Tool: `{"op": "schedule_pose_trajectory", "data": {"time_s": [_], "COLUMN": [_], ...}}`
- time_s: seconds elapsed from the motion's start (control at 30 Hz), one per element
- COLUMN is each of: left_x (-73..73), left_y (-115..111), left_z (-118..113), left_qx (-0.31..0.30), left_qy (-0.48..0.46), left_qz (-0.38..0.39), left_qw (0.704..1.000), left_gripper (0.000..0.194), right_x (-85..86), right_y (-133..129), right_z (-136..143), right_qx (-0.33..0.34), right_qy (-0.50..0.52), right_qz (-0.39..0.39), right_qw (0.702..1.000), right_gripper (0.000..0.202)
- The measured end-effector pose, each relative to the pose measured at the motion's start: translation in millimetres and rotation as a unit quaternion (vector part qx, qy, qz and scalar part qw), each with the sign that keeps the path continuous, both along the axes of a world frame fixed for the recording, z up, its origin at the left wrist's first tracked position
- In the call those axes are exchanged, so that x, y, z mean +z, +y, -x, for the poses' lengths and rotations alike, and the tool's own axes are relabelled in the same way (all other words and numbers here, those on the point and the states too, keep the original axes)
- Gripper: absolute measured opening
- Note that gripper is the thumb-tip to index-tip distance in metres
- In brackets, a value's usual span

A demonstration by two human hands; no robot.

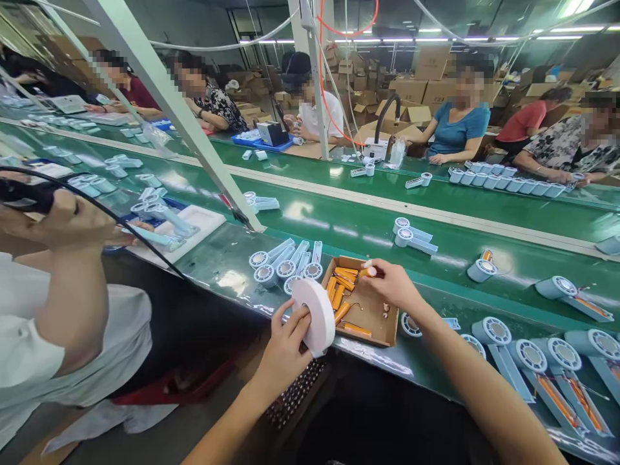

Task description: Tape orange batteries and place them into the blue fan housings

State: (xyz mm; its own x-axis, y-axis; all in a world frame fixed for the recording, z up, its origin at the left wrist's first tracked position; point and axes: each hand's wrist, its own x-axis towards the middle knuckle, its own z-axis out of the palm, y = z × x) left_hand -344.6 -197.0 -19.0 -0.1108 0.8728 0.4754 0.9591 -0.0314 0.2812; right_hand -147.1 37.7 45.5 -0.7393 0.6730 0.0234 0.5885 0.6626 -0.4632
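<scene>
My left hand (285,342) grips a wide roll of white tape (320,313), with fingers in its core and the roll standing on edge near the bench front. My right hand (396,284) pinches an orange cylindrical battery (368,272) with a whitish end, over the far side of a shallow cardboard box (375,316). Several more orange batteries (339,296) with thin wires lie in that box, mostly to its left. Small pale bits (386,310) rest near its right wall. Left of the box, light-blue handheld fan housings (285,268) are clustered together.
Right of my right arm, several fan housings (530,355) line the bench, some with orange batteries in their handles. A green conveyor belt (339,210) carries more housings. A slanted metal post (179,110) rises left of centre. A co-worker's arm (72,278) is close on the left; others sit opposite.
</scene>
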Motion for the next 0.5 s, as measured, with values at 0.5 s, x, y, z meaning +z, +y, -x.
{"op": "schedule_pose_trajectory", "data": {"time_s": [0.5], "left_x": [22.0], "left_y": [12.1], "left_z": [-34.0], "left_qx": [-0.062], "left_qy": [0.16], "left_qz": [0.003], "left_qw": [0.985], "left_gripper": [0.052], "right_x": [-26.0], "right_y": [-107.0], "right_z": [-46.4], "right_qx": [-0.226], "right_qy": [0.472], "right_qz": [0.145], "right_qw": [0.84], "right_gripper": [0.029]}}
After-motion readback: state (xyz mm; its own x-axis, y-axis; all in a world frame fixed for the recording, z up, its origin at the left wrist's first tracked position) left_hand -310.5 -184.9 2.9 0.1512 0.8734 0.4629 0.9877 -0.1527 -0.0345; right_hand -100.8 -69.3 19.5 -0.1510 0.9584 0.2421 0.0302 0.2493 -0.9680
